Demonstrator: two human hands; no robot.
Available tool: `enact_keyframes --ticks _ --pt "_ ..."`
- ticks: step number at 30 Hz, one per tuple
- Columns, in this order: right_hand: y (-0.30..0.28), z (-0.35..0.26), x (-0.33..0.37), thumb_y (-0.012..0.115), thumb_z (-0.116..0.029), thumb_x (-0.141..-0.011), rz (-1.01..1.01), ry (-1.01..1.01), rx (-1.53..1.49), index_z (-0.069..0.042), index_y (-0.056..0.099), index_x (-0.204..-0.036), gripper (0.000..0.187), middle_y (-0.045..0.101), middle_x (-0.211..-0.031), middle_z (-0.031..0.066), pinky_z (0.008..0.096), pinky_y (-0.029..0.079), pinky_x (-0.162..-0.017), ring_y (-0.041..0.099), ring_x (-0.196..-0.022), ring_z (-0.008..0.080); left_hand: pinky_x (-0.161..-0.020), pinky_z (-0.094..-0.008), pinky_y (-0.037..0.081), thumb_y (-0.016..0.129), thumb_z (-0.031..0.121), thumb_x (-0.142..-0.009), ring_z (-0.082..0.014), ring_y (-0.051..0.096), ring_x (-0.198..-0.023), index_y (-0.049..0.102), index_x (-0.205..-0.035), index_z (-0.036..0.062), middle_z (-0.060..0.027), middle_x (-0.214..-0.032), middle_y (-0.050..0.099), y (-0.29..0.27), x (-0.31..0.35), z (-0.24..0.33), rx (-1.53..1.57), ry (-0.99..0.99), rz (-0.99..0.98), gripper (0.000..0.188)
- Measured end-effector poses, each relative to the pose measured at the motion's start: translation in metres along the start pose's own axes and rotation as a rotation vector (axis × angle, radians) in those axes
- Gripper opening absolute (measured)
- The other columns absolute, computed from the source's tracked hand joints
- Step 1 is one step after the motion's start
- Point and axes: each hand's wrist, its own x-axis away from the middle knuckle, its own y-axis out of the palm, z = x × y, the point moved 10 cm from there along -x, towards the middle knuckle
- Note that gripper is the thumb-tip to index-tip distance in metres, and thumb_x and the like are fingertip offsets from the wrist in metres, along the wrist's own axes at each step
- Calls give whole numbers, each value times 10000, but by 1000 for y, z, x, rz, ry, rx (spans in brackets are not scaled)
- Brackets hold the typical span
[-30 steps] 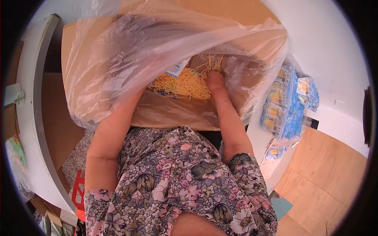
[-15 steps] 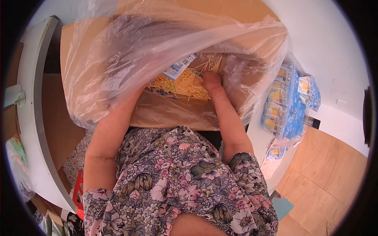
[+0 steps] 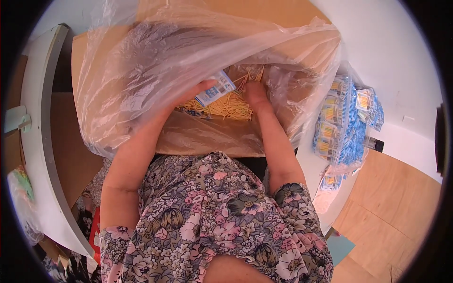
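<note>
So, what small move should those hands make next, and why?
Perhaps bring the right hand toward the blue-and-white packet: the left hand grips that packet nearby, while the right is at the yellow sticks, some jutting past it.

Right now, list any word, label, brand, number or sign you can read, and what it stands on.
Packet at the left hand: blue print, too small to read out.
Packets in the clear bag: print too small and blurred.
No other text can be made out.
</note>
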Motion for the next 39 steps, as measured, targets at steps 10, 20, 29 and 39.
enact_keyframes --ticks 10,20,29,39 --pt "-90 -67 48 654 -41 -737 -212 206 -1218 9 655 -766 58 580 -626 12 214 443 -497 519 -538 63 -669 -220 432 664 160 -795 -59 529 -728 652 -764 12 10 -812 613 68 23 29 587 20 -503 152" --pt "-108 -92 62 656 -229 -791 8 -41 -1183 -4 626 -884 245 597 -645 56 244 428 -446 555 -536 101 -664 -237 438 647 101 -799 -85 527 -687 644 -819 -10 -18 -723 600 66 27 32 396 -4 -480 112" --pt "-107 -111 45 558 -256 -861 251 -82 -708 0 563 -836 257 582 -692 186 353 458 -585 568 -615 310 -642 -271 444 626 106 -802 -116 532 -656 592 -769 -16 -47 -667 572 58 27 44 290 218 -335 131" --pt "-52 -48 54 498 -84 -799 -161 -11 39 -18 616 -823 138 632 -817 182 354 498 -640 629 -746 297 -628 -222 437 574 167 -871 -49 514 -678 622 -833 31 22 -729 591 55 13 -8 649 -284 -342 149"
